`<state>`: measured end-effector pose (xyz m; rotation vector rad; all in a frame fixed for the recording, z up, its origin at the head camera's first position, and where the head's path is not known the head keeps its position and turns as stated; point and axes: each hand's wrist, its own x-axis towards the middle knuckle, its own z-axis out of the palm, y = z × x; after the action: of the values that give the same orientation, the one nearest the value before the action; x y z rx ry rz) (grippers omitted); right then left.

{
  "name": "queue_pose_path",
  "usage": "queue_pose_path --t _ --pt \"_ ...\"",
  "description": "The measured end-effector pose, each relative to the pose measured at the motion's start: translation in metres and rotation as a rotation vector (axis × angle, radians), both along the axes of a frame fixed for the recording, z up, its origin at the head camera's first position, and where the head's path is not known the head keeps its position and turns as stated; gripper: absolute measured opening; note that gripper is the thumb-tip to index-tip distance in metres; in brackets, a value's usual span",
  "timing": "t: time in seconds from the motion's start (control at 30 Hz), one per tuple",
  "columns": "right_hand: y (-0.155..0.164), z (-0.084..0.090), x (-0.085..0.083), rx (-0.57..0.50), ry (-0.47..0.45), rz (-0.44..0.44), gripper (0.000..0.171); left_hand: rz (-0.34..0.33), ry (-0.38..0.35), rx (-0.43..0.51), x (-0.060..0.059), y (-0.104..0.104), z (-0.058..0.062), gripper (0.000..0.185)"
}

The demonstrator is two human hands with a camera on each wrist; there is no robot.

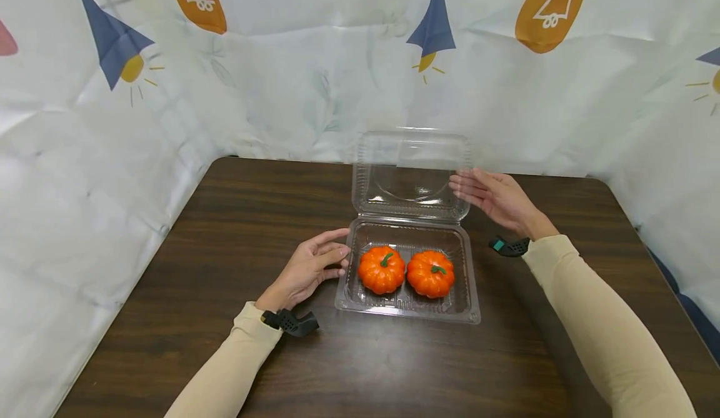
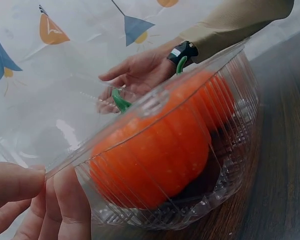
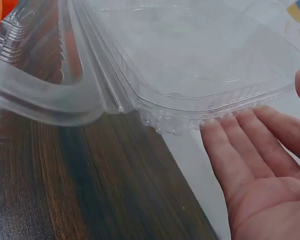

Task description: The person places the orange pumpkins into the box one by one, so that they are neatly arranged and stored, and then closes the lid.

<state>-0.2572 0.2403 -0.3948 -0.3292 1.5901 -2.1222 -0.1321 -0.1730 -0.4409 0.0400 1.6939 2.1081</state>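
Observation:
A clear plastic clamshell container point(image 1: 471, 274) sits on the table, its lid point(image 1: 410, 184) raised at the back hinge. Inside its base lie two small orange pumpkins with green stems, the left pumpkin point(image 1: 381, 271) beside the right pumpkin point(image 1: 430, 274). My left hand point(image 1: 306, 266) pinches the base's left rim, thumb above and fingers below, as the left wrist view shows. At the lid's right edge is my right hand point(image 1: 495, 199); its fingers are straight, and the fingertips point(image 3: 212, 125) touch the lid's rim from outside.
The dark wood-grain table point(image 1: 225, 230) extends around the container. A white patterned cloth point(image 1: 292, 80) hangs behind and along both sides of it. Each wrist wears a black strap, the left strap point(image 1: 290, 322) close to the container's front left corner.

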Motion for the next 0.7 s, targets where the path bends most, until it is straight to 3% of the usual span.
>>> queue_pose_path --t 0.1,0.2,0.4,0.7 --pt "-0.001 0.004 0.0 0.004 -0.017 -0.03 0.064 -0.001 0.006 0.004 -0.001 0.001 -0.001 0.058" --pt "-0.001 0.006 0.0 -0.009 -0.019 -0.05 0.062 0.0 0.008 0.01 -0.003 0.003 -0.003 0.058" --pt "-0.001 0.01 0.002 -0.012 0.057 -0.008 0.055 0.013 0.002 0.011 -0.002 0.005 -0.003 0.057" --pt "-0.002 0.016 0.01 -0.009 0.091 0.004 0.058 0.021 -0.001 0.003 -0.001 0.005 0.0 0.056"
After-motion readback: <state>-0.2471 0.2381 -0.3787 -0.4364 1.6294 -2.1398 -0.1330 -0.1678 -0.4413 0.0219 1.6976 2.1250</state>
